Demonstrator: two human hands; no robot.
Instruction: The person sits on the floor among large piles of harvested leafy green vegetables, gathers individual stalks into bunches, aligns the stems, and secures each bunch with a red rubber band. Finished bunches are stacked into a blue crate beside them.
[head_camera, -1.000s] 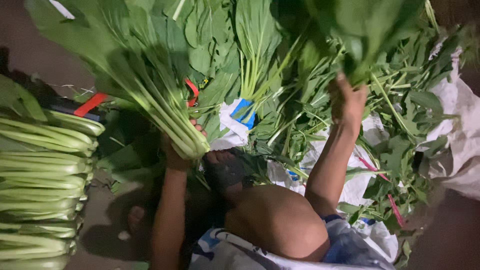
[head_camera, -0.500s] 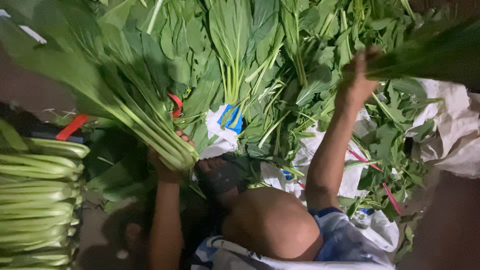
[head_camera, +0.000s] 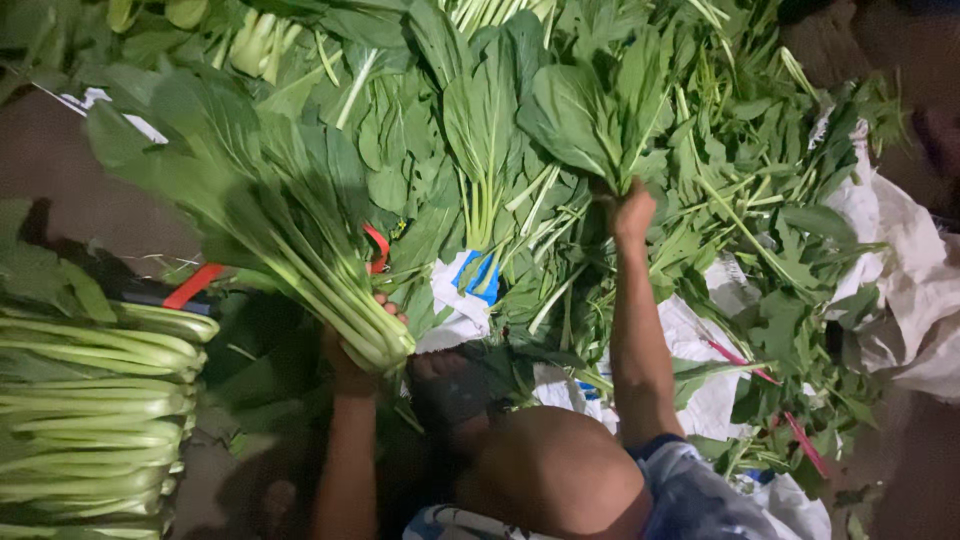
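Note:
My left hand (head_camera: 352, 362) grips a thick bunch of leafy greens (head_camera: 290, 240) by the pale stalk ends, leaves pointing up and to the left. My right hand (head_camera: 632, 212) is stretched forward into the loose pile and closed on a smaller bunch of greens (head_camera: 600, 115) with broad leaves. Between the two hands, loose greens (head_camera: 480, 150) lie spread over white sacking (head_camera: 460, 300). My bare knee (head_camera: 555, 470) and foot (head_camera: 450, 385) show at the bottom.
A neat stack of tied green stalks (head_camera: 90, 400) lies at the left edge. Red bands (head_camera: 190, 285) lie near it. White sacks (head_camera: 900, 290) sit on the right, with more scattered leaves (head_camera: 780, 330) on them.
My right hand has pulled back from the far right toward the middle of the pile and now holds a bunch upright. The left bunch has shifted slightly left.

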